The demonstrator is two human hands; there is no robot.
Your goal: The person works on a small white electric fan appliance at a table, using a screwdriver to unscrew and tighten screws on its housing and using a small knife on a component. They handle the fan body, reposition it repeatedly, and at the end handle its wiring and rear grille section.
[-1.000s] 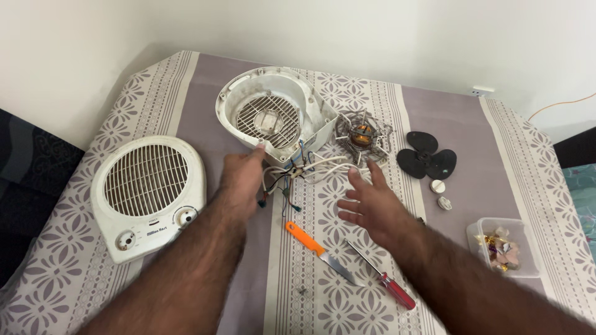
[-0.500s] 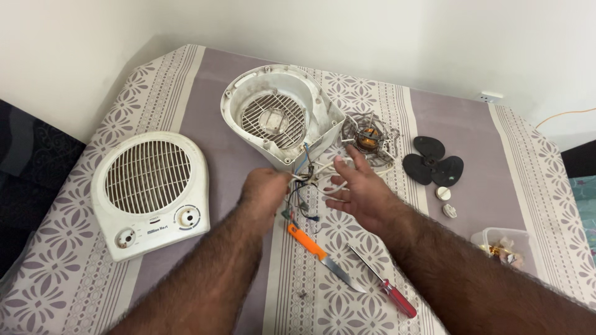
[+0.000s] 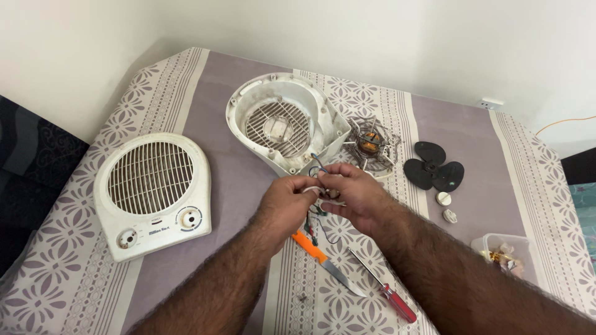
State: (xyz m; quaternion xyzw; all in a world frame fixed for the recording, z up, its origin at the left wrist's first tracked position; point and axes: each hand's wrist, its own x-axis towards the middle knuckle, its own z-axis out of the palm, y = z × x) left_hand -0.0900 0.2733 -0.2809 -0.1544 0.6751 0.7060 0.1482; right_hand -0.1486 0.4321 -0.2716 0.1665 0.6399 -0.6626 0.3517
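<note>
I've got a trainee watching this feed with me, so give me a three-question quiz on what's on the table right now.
1. True or false: both hands are on the bundle of wires beside the open rear housing.
2. Which tool lies nearer the left hand: A) orange-handled knife, B) red-handled screwdriver?
3. What black part lies right of the motor and heater coil assembly?

Key:
1. True.
2. A.
3. The fan blade, with two small white knobs just below it.

The front grille cover lies apart at the left, untouched.
</note>
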